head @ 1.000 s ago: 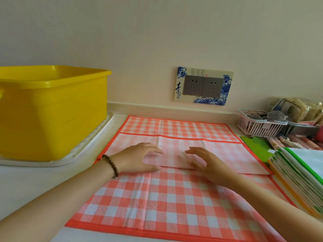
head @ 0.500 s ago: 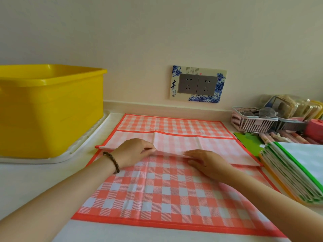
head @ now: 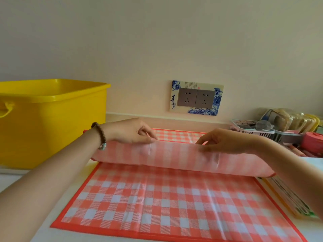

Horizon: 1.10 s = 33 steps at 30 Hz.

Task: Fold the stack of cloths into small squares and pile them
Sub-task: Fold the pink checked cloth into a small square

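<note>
Head view: we see the checked cloth spread on the table, its far part doubled into a band and held up off the surface. Left hand and right hand each pinch the band's top edge, fingers curled onto it, well apart. We judge this an early fold on one cloth: no square yet, more folds needed. Stack of cloths lies at right, just beside it, partly hidden by the right arm. No finished pile in view, so most work remains.
</note>
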### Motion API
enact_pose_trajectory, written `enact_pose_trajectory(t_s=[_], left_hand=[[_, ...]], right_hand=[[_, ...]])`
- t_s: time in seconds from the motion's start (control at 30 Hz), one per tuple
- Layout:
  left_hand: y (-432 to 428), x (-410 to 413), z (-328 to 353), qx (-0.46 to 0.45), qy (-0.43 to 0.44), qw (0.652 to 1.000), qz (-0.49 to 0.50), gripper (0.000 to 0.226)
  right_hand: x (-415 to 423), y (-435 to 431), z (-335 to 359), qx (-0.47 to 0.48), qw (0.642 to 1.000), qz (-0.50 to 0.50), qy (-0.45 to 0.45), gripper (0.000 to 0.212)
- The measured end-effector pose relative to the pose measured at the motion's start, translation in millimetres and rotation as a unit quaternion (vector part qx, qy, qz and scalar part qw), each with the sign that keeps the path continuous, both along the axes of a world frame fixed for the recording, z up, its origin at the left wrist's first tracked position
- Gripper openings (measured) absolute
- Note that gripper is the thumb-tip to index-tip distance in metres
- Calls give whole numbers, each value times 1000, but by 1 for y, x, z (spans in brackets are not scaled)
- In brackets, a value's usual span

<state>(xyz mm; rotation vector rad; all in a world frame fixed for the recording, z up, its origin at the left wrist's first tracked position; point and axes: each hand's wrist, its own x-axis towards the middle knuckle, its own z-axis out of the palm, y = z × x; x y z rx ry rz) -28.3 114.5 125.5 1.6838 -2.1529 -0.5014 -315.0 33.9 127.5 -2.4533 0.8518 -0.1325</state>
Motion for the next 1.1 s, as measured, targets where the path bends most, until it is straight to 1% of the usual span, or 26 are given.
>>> enact_pose_trajectory(t_s=[0.07, 0.1, 0.13, 0.17, 0.23, 0.3, 0.37, 0.47, 0.5, 0.57, 0.67, 0.73, 0.87, 1.0, 1.1], left_hand=[[-5, 5, 5, 11, 11, 1000, -7, 18], [-9, 8, 3, 12, 13, 1000, -1, 21], [-13, 10, 0, 8, 16, 1000, 8, 25], [-17, 11, -4, -5, 21, 999, 24, 29], [-21, 9, -15, -53, 18, 997, 58, 26], [-22, 4, -26, -105, -30, 991, 83, 36], [-23, -3, -35, -125, -50, 988, 75, 37], [-26, -12, -48, -87, -38, 994, 59, 25], [-27, -15, -53, -69, -43, 995, 58, 26], [-30, -20, -63, -33, -56, 996, 57, 36], [-34, -23, -77, 31, -80, 995, 56, 54], [-35, -27, -85, 54, -105, 991, 59, 62], [-38, -31, -102, 58, -148, 983, 94, 69], [-40, -27, -120, 61, -174, 977, 111, 72], [-41, -26, -129, 50, -196, 972, 120, 70]], right_hand=[[0, -4, 11, 67, 998, 1, -5, 19], [1, -8, 12, 68, 998, -1, 0, 18], [3, -12, 12, 46, 999, -9, 3, 16], [6, -18, 9, 1, 1000, -20, 7, 11], [14, -29, -2, -79, 996, -40, 2, 6], [22, -39, -17, -117, 992, -55, -3, 9], [29, -48, -31, -135, 988, -77, -2, 12], [38, -61, -50, -167, 980, -111, -3, 15], [39, -65, -55, -181, 975, -127, 3, 15], [42, -74, -64, -198, 969, -149, 3, 17], [47, -84, -75, -197, 964, -175, -22, 17], [50, -90, -82, -209, 959, -190, -34, 19], [51, -95, -93, -220, 952, -205, -61, 26], [56, -82, -106, -202, 960, -184, -56, 28], [67, -66, -118, -170, 967, -173, -80, 29]])
